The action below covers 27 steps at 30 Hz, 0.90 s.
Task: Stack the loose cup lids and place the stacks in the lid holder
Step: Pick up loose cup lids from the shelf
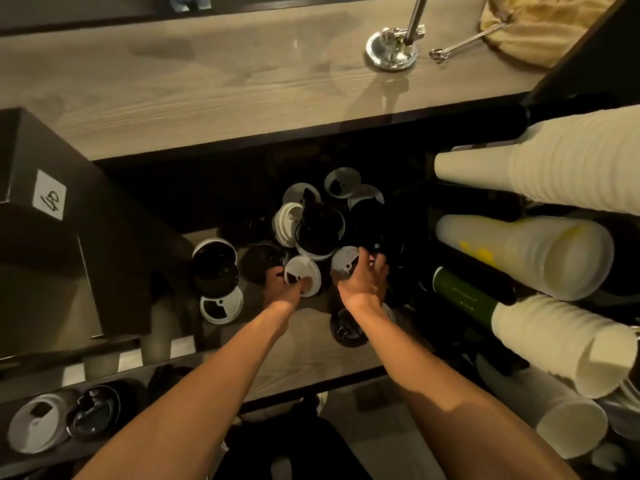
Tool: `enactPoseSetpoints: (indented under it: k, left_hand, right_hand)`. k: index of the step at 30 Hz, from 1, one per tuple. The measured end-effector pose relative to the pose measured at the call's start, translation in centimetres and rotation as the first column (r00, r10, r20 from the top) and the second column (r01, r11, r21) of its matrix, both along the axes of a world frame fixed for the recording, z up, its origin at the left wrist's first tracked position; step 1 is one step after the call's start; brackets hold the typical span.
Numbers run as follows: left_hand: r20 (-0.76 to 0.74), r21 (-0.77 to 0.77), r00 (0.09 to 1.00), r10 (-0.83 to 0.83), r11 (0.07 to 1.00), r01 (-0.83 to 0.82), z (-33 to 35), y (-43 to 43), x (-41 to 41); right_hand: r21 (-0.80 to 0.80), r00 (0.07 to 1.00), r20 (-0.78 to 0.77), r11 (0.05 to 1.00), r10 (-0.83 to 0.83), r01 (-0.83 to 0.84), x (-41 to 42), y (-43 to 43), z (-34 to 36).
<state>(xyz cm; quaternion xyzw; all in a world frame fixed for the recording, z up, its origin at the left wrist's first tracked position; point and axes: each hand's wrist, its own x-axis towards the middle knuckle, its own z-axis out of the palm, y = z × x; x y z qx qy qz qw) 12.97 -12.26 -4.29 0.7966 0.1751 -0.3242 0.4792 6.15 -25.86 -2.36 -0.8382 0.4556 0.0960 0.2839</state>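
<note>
On a wooden shelf (311, 351), a white lid (302, 271) is pinched in the curled fingers of the left hand (282, 287). A second white lid (344, 260) is touched by the thumb of the right hand (363, 284); whether it is gripped cannot be told. Loose lids (318, 233) are heaped beyond.

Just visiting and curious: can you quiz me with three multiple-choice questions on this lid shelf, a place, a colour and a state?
1. Where do the stacks of white paper cups lie relative to the pile of loose black and white plastic lids? A right B left C on top
2. The round plastic lid held by the left hand is: A green B white C red
3. Those cup stacks are: A upright B lying on their sides C crushed flat
Answers: 1 A, they fill the right side; 2 B, its white face shows by the thumb; 3 B, they stretch out sideways.
</note>
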Motion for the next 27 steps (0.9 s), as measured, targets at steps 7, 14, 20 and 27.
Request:
enactPoseSetpoints:
  k: [7, 14, 20, 27]
  left_hand:
    - [-0.024, -0.023, 0.998, -0.066, 0.998, 0.065, -1.7, 0.7, -0.3]
    - [-0.033, -0.032, 0.999, 0.037, 0.999, -0.038, -0.5, 1.1, -0.2]
    - [-0.106, -0.058, 0.994, 0.004, 0.998, -0.010, -1.1, 2.0, -0.3]
    - [-0.043, -0.158, 0.999, 0.024, 0.987, -0.030, 0.0, 3.3, -1.7]
  right_hand:
    - [0.222, 0.990, 0.140, 0.975, -0.006, -0.025, -0.6, 0.4, -0.4]
    - [0.305, 0.997, 0.075, 0.952, -0.015, -0.008, 0.3, 0.8, -0.7]
    - [0.371, 0.989, 0.143, 0.925, 0.034, -0.086, -0.2, 1.1, -0.4]
    - [0.424, 0.977, 0.210, 0.897, 0.034, -0.122, -0.9, 2.5, 0.3]
